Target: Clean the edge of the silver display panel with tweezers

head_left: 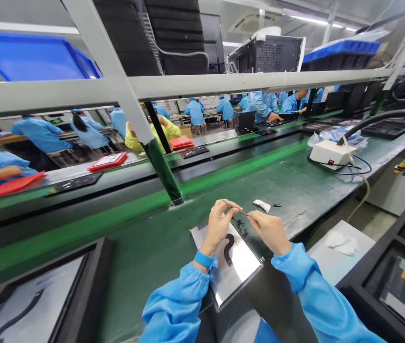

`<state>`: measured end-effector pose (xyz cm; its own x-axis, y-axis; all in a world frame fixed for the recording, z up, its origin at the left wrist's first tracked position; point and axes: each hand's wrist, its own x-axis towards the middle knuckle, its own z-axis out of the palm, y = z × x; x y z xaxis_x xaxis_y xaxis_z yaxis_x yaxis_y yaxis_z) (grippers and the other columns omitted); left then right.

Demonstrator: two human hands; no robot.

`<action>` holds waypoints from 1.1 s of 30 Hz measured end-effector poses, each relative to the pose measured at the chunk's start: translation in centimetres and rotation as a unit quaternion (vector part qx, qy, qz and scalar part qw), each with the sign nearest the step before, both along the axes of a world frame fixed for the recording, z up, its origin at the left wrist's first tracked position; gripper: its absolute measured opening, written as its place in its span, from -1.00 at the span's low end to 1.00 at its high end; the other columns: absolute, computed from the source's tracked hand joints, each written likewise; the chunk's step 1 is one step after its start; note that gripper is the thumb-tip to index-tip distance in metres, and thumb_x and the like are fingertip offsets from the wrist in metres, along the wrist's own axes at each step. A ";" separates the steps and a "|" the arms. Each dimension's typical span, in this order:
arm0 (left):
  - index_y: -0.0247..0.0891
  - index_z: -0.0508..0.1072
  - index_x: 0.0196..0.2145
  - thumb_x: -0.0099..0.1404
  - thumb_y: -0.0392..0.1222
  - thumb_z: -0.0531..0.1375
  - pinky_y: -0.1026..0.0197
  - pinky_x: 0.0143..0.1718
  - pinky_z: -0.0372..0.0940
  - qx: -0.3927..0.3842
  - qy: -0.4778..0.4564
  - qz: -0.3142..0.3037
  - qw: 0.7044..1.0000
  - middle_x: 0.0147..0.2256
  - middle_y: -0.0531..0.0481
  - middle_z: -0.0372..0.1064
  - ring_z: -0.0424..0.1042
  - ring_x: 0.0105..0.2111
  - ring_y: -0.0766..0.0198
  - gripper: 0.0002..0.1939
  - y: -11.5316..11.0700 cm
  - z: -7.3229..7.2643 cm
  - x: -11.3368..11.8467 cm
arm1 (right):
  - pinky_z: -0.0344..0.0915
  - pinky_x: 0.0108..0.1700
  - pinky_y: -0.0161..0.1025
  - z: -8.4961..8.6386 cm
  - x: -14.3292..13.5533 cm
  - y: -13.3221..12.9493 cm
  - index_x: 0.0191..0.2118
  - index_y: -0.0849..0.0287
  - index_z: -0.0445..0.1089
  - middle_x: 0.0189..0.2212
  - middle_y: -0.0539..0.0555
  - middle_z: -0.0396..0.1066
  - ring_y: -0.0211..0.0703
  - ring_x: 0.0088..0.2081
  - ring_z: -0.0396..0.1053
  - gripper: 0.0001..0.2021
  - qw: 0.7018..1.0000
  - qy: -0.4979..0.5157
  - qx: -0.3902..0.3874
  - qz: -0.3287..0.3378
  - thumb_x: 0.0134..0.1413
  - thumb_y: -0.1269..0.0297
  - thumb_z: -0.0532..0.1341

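Observation:
A flat display panel [240, 278] with a shiny silver back and a curved black ribbon cable [229, 250] lies tilted at the bench edge in front of me. Above its far end, my left hand [219, 223] is closed in a pinch on something small and thin. My right hand [269, 232] is pinched too, its fingertips close to the left ones; a thin sliver [244, 213] shows between them, too small to name. Small black scraps [241, 227] lie on the bench below the fingers. Farther off are a crumpled white wipe [262, 205] and a thin dark piece [275, 205].
Black trays with panels stand at left [97, 281] and right [359, 281]. A white box with a black hose [332, 155] sits on the green bench [145, 252]. A slanted post [162, 171] rises ahead. Co-workers in blue sit beyond the conveyor line.

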<state>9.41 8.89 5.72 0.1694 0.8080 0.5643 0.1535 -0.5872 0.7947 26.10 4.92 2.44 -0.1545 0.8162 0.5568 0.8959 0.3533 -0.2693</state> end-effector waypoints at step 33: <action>-0.15 0.52 -0.45 0.37 -0.40 0.15 -0.02 0.18 0.14 0.387 0.149 0.185 0.891 -0.53 0.09 0.37 0.37 -0.36 0.32 -0.72 -15.4 -6.4 -2.7 | 0.31 -0.38 -0.24 -4.6 -3.0 -15.0 -0.31 0.19 0.56 -0.51 0.07 0.44 -0.15 -0.47 0.36 -0.47 0.715 0.607 -0.334 0.093 0.12 -0.24 0.18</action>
<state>6.69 -6.50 -0.70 0.2076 0.2287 0.9511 0.5879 -0.8063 0.0656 23.13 -10.06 -2.14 -0.0281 0.9909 -0.1318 -0.1860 -0.1347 -0.9733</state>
